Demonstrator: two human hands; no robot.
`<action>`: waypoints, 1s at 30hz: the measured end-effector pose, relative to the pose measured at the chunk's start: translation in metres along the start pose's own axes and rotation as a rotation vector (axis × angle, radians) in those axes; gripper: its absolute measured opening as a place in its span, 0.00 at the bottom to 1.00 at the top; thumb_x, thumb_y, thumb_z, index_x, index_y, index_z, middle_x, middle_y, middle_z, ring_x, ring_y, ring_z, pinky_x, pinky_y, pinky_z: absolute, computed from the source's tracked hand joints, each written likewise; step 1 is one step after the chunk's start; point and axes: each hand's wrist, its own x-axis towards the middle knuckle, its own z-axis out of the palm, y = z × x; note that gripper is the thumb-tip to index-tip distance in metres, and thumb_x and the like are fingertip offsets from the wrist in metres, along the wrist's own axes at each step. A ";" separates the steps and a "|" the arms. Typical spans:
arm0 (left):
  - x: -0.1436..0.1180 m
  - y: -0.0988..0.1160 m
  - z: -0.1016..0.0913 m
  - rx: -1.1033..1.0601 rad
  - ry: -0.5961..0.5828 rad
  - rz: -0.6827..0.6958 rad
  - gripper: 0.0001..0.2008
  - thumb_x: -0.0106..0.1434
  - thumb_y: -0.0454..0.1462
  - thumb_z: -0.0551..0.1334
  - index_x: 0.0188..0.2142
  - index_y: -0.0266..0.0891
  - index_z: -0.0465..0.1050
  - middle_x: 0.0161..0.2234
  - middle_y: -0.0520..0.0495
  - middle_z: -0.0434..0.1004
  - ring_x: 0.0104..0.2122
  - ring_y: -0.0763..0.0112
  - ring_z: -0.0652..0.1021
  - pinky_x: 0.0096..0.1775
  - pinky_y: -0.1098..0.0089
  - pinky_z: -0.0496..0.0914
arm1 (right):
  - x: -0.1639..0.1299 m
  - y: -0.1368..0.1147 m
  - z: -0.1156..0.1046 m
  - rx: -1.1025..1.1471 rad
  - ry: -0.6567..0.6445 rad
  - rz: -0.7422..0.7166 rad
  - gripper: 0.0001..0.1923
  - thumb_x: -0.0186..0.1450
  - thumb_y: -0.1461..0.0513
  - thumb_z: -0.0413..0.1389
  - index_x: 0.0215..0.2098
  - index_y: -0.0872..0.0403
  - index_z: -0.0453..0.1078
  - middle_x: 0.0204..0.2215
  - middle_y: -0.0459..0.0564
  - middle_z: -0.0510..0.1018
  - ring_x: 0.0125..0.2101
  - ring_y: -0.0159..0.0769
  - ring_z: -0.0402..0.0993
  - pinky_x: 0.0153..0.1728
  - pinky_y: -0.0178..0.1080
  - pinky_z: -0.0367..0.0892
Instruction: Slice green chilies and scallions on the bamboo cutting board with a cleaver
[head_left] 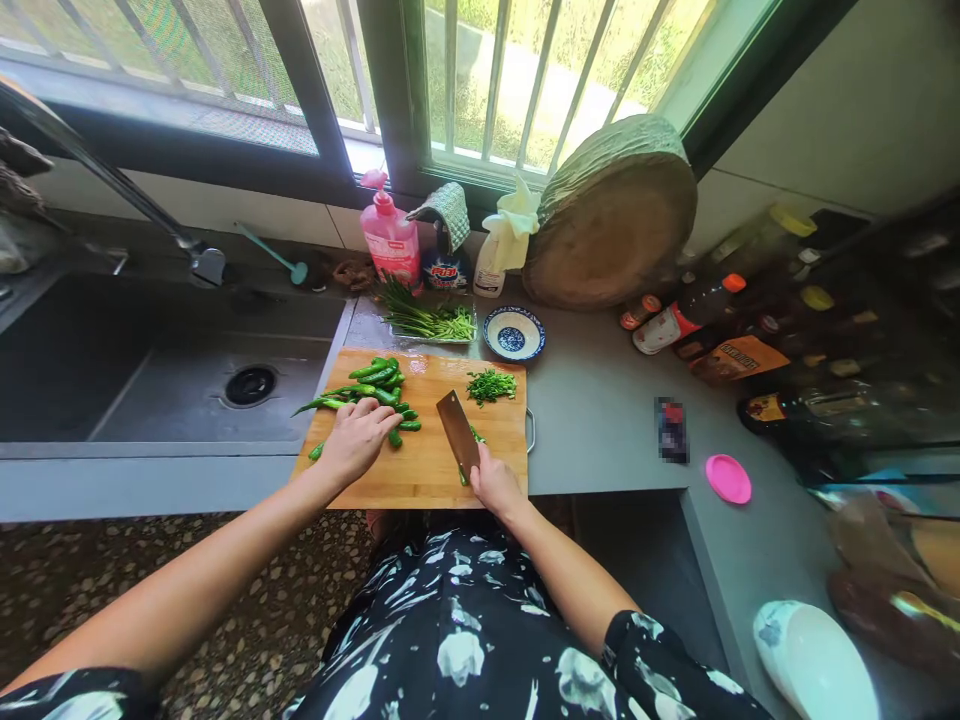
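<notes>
A wooden cutting board (431, 465) lies on the grey counter in front of me. A heap of green chili peppers (375, 388) sits on its left half. My left hand (356, 438) rests on the near edge of that heap, fingers curled over a pepper. My right hand (491, 482) grips the handle of a cleaver (457, 430), whose blade rests on the board's middle. A small pile of chopped greens (491, 385) lies at the board's far right corner.
A steel sink (150, 370) with a faucet (202, 262) is at left. Behind the board are long green stalks (427, 320), a blue-patterned bowl (514, 335), a pink soap bottle (390, 235) and a round wooden block (611, 215). Sauce bottles (679, 320) and a pink lid (727, 478) stand at right.
</notes>
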 end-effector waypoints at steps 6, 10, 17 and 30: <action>0.008 -0.003 -0.006 -0.079 0.073 -0.019 0.14 0.64 0.39 0.50 0.44 0.46 0.71 0.41 0.45 0.74 0.45 0.61 0.69 0.47 0.58 0.59 | 0.002 0.002 0.005 -0.010 0.002 0.004 0.24 0.65 0.61 0.44 0.59 0.61 0.49 0.32 0.57 0.77 0.32 0.42 0.75 0.32 0.39 0.66; 0.022 -0.012 -0.014 -0.157 0.074 -0.050 0.18 0.64 0.43 0.48 0.47 0.43 0.71 0.40 0.43 0.73 0.41 0.62 0.71 0.44 0.62 0.64 | 0.003 0.003 0.004 -0.015 0.003 0.013 0.24 0.65 0.61 0.44 0.59 0.61 0.48 0.33 0.58 0.77 0.33 0.41 0.75 0.33 0.39 0.66; 0.067 -0.045 -0.054 -0.346 -0.055 -0.161 0.22 0.60 0.50 0.51 0.45 0.40 0.72 0.40 0.45 0.75 0.41 0.62 0.73 0.45 0.64 0.66 | 0.005 0.007 0.008 -0.008 -0.004 -0.005 0.25 0.66 0.61 0.43 0.59 0.62 0.47 0.33 0.58 0.77 0.33 0.41 0.75 0.32 0.37 0.65; 0.047 0.002 -0.011 -0.752 -0.347 -0.434 0.21 0.54 0.49 0.56 0.38 0.36 0.73 0.31 0.46 0.77 0.30 0.66 0.75 0.33 0.69 0.70 | 0.002 0.004 0.004 0.011 0.032 -0.017 0.24 0.65 0.62 0.43 0.58 0.63 0.49 0.33 0.58 0.77 0.32 0.42 0.75 0.31 0.38 0.66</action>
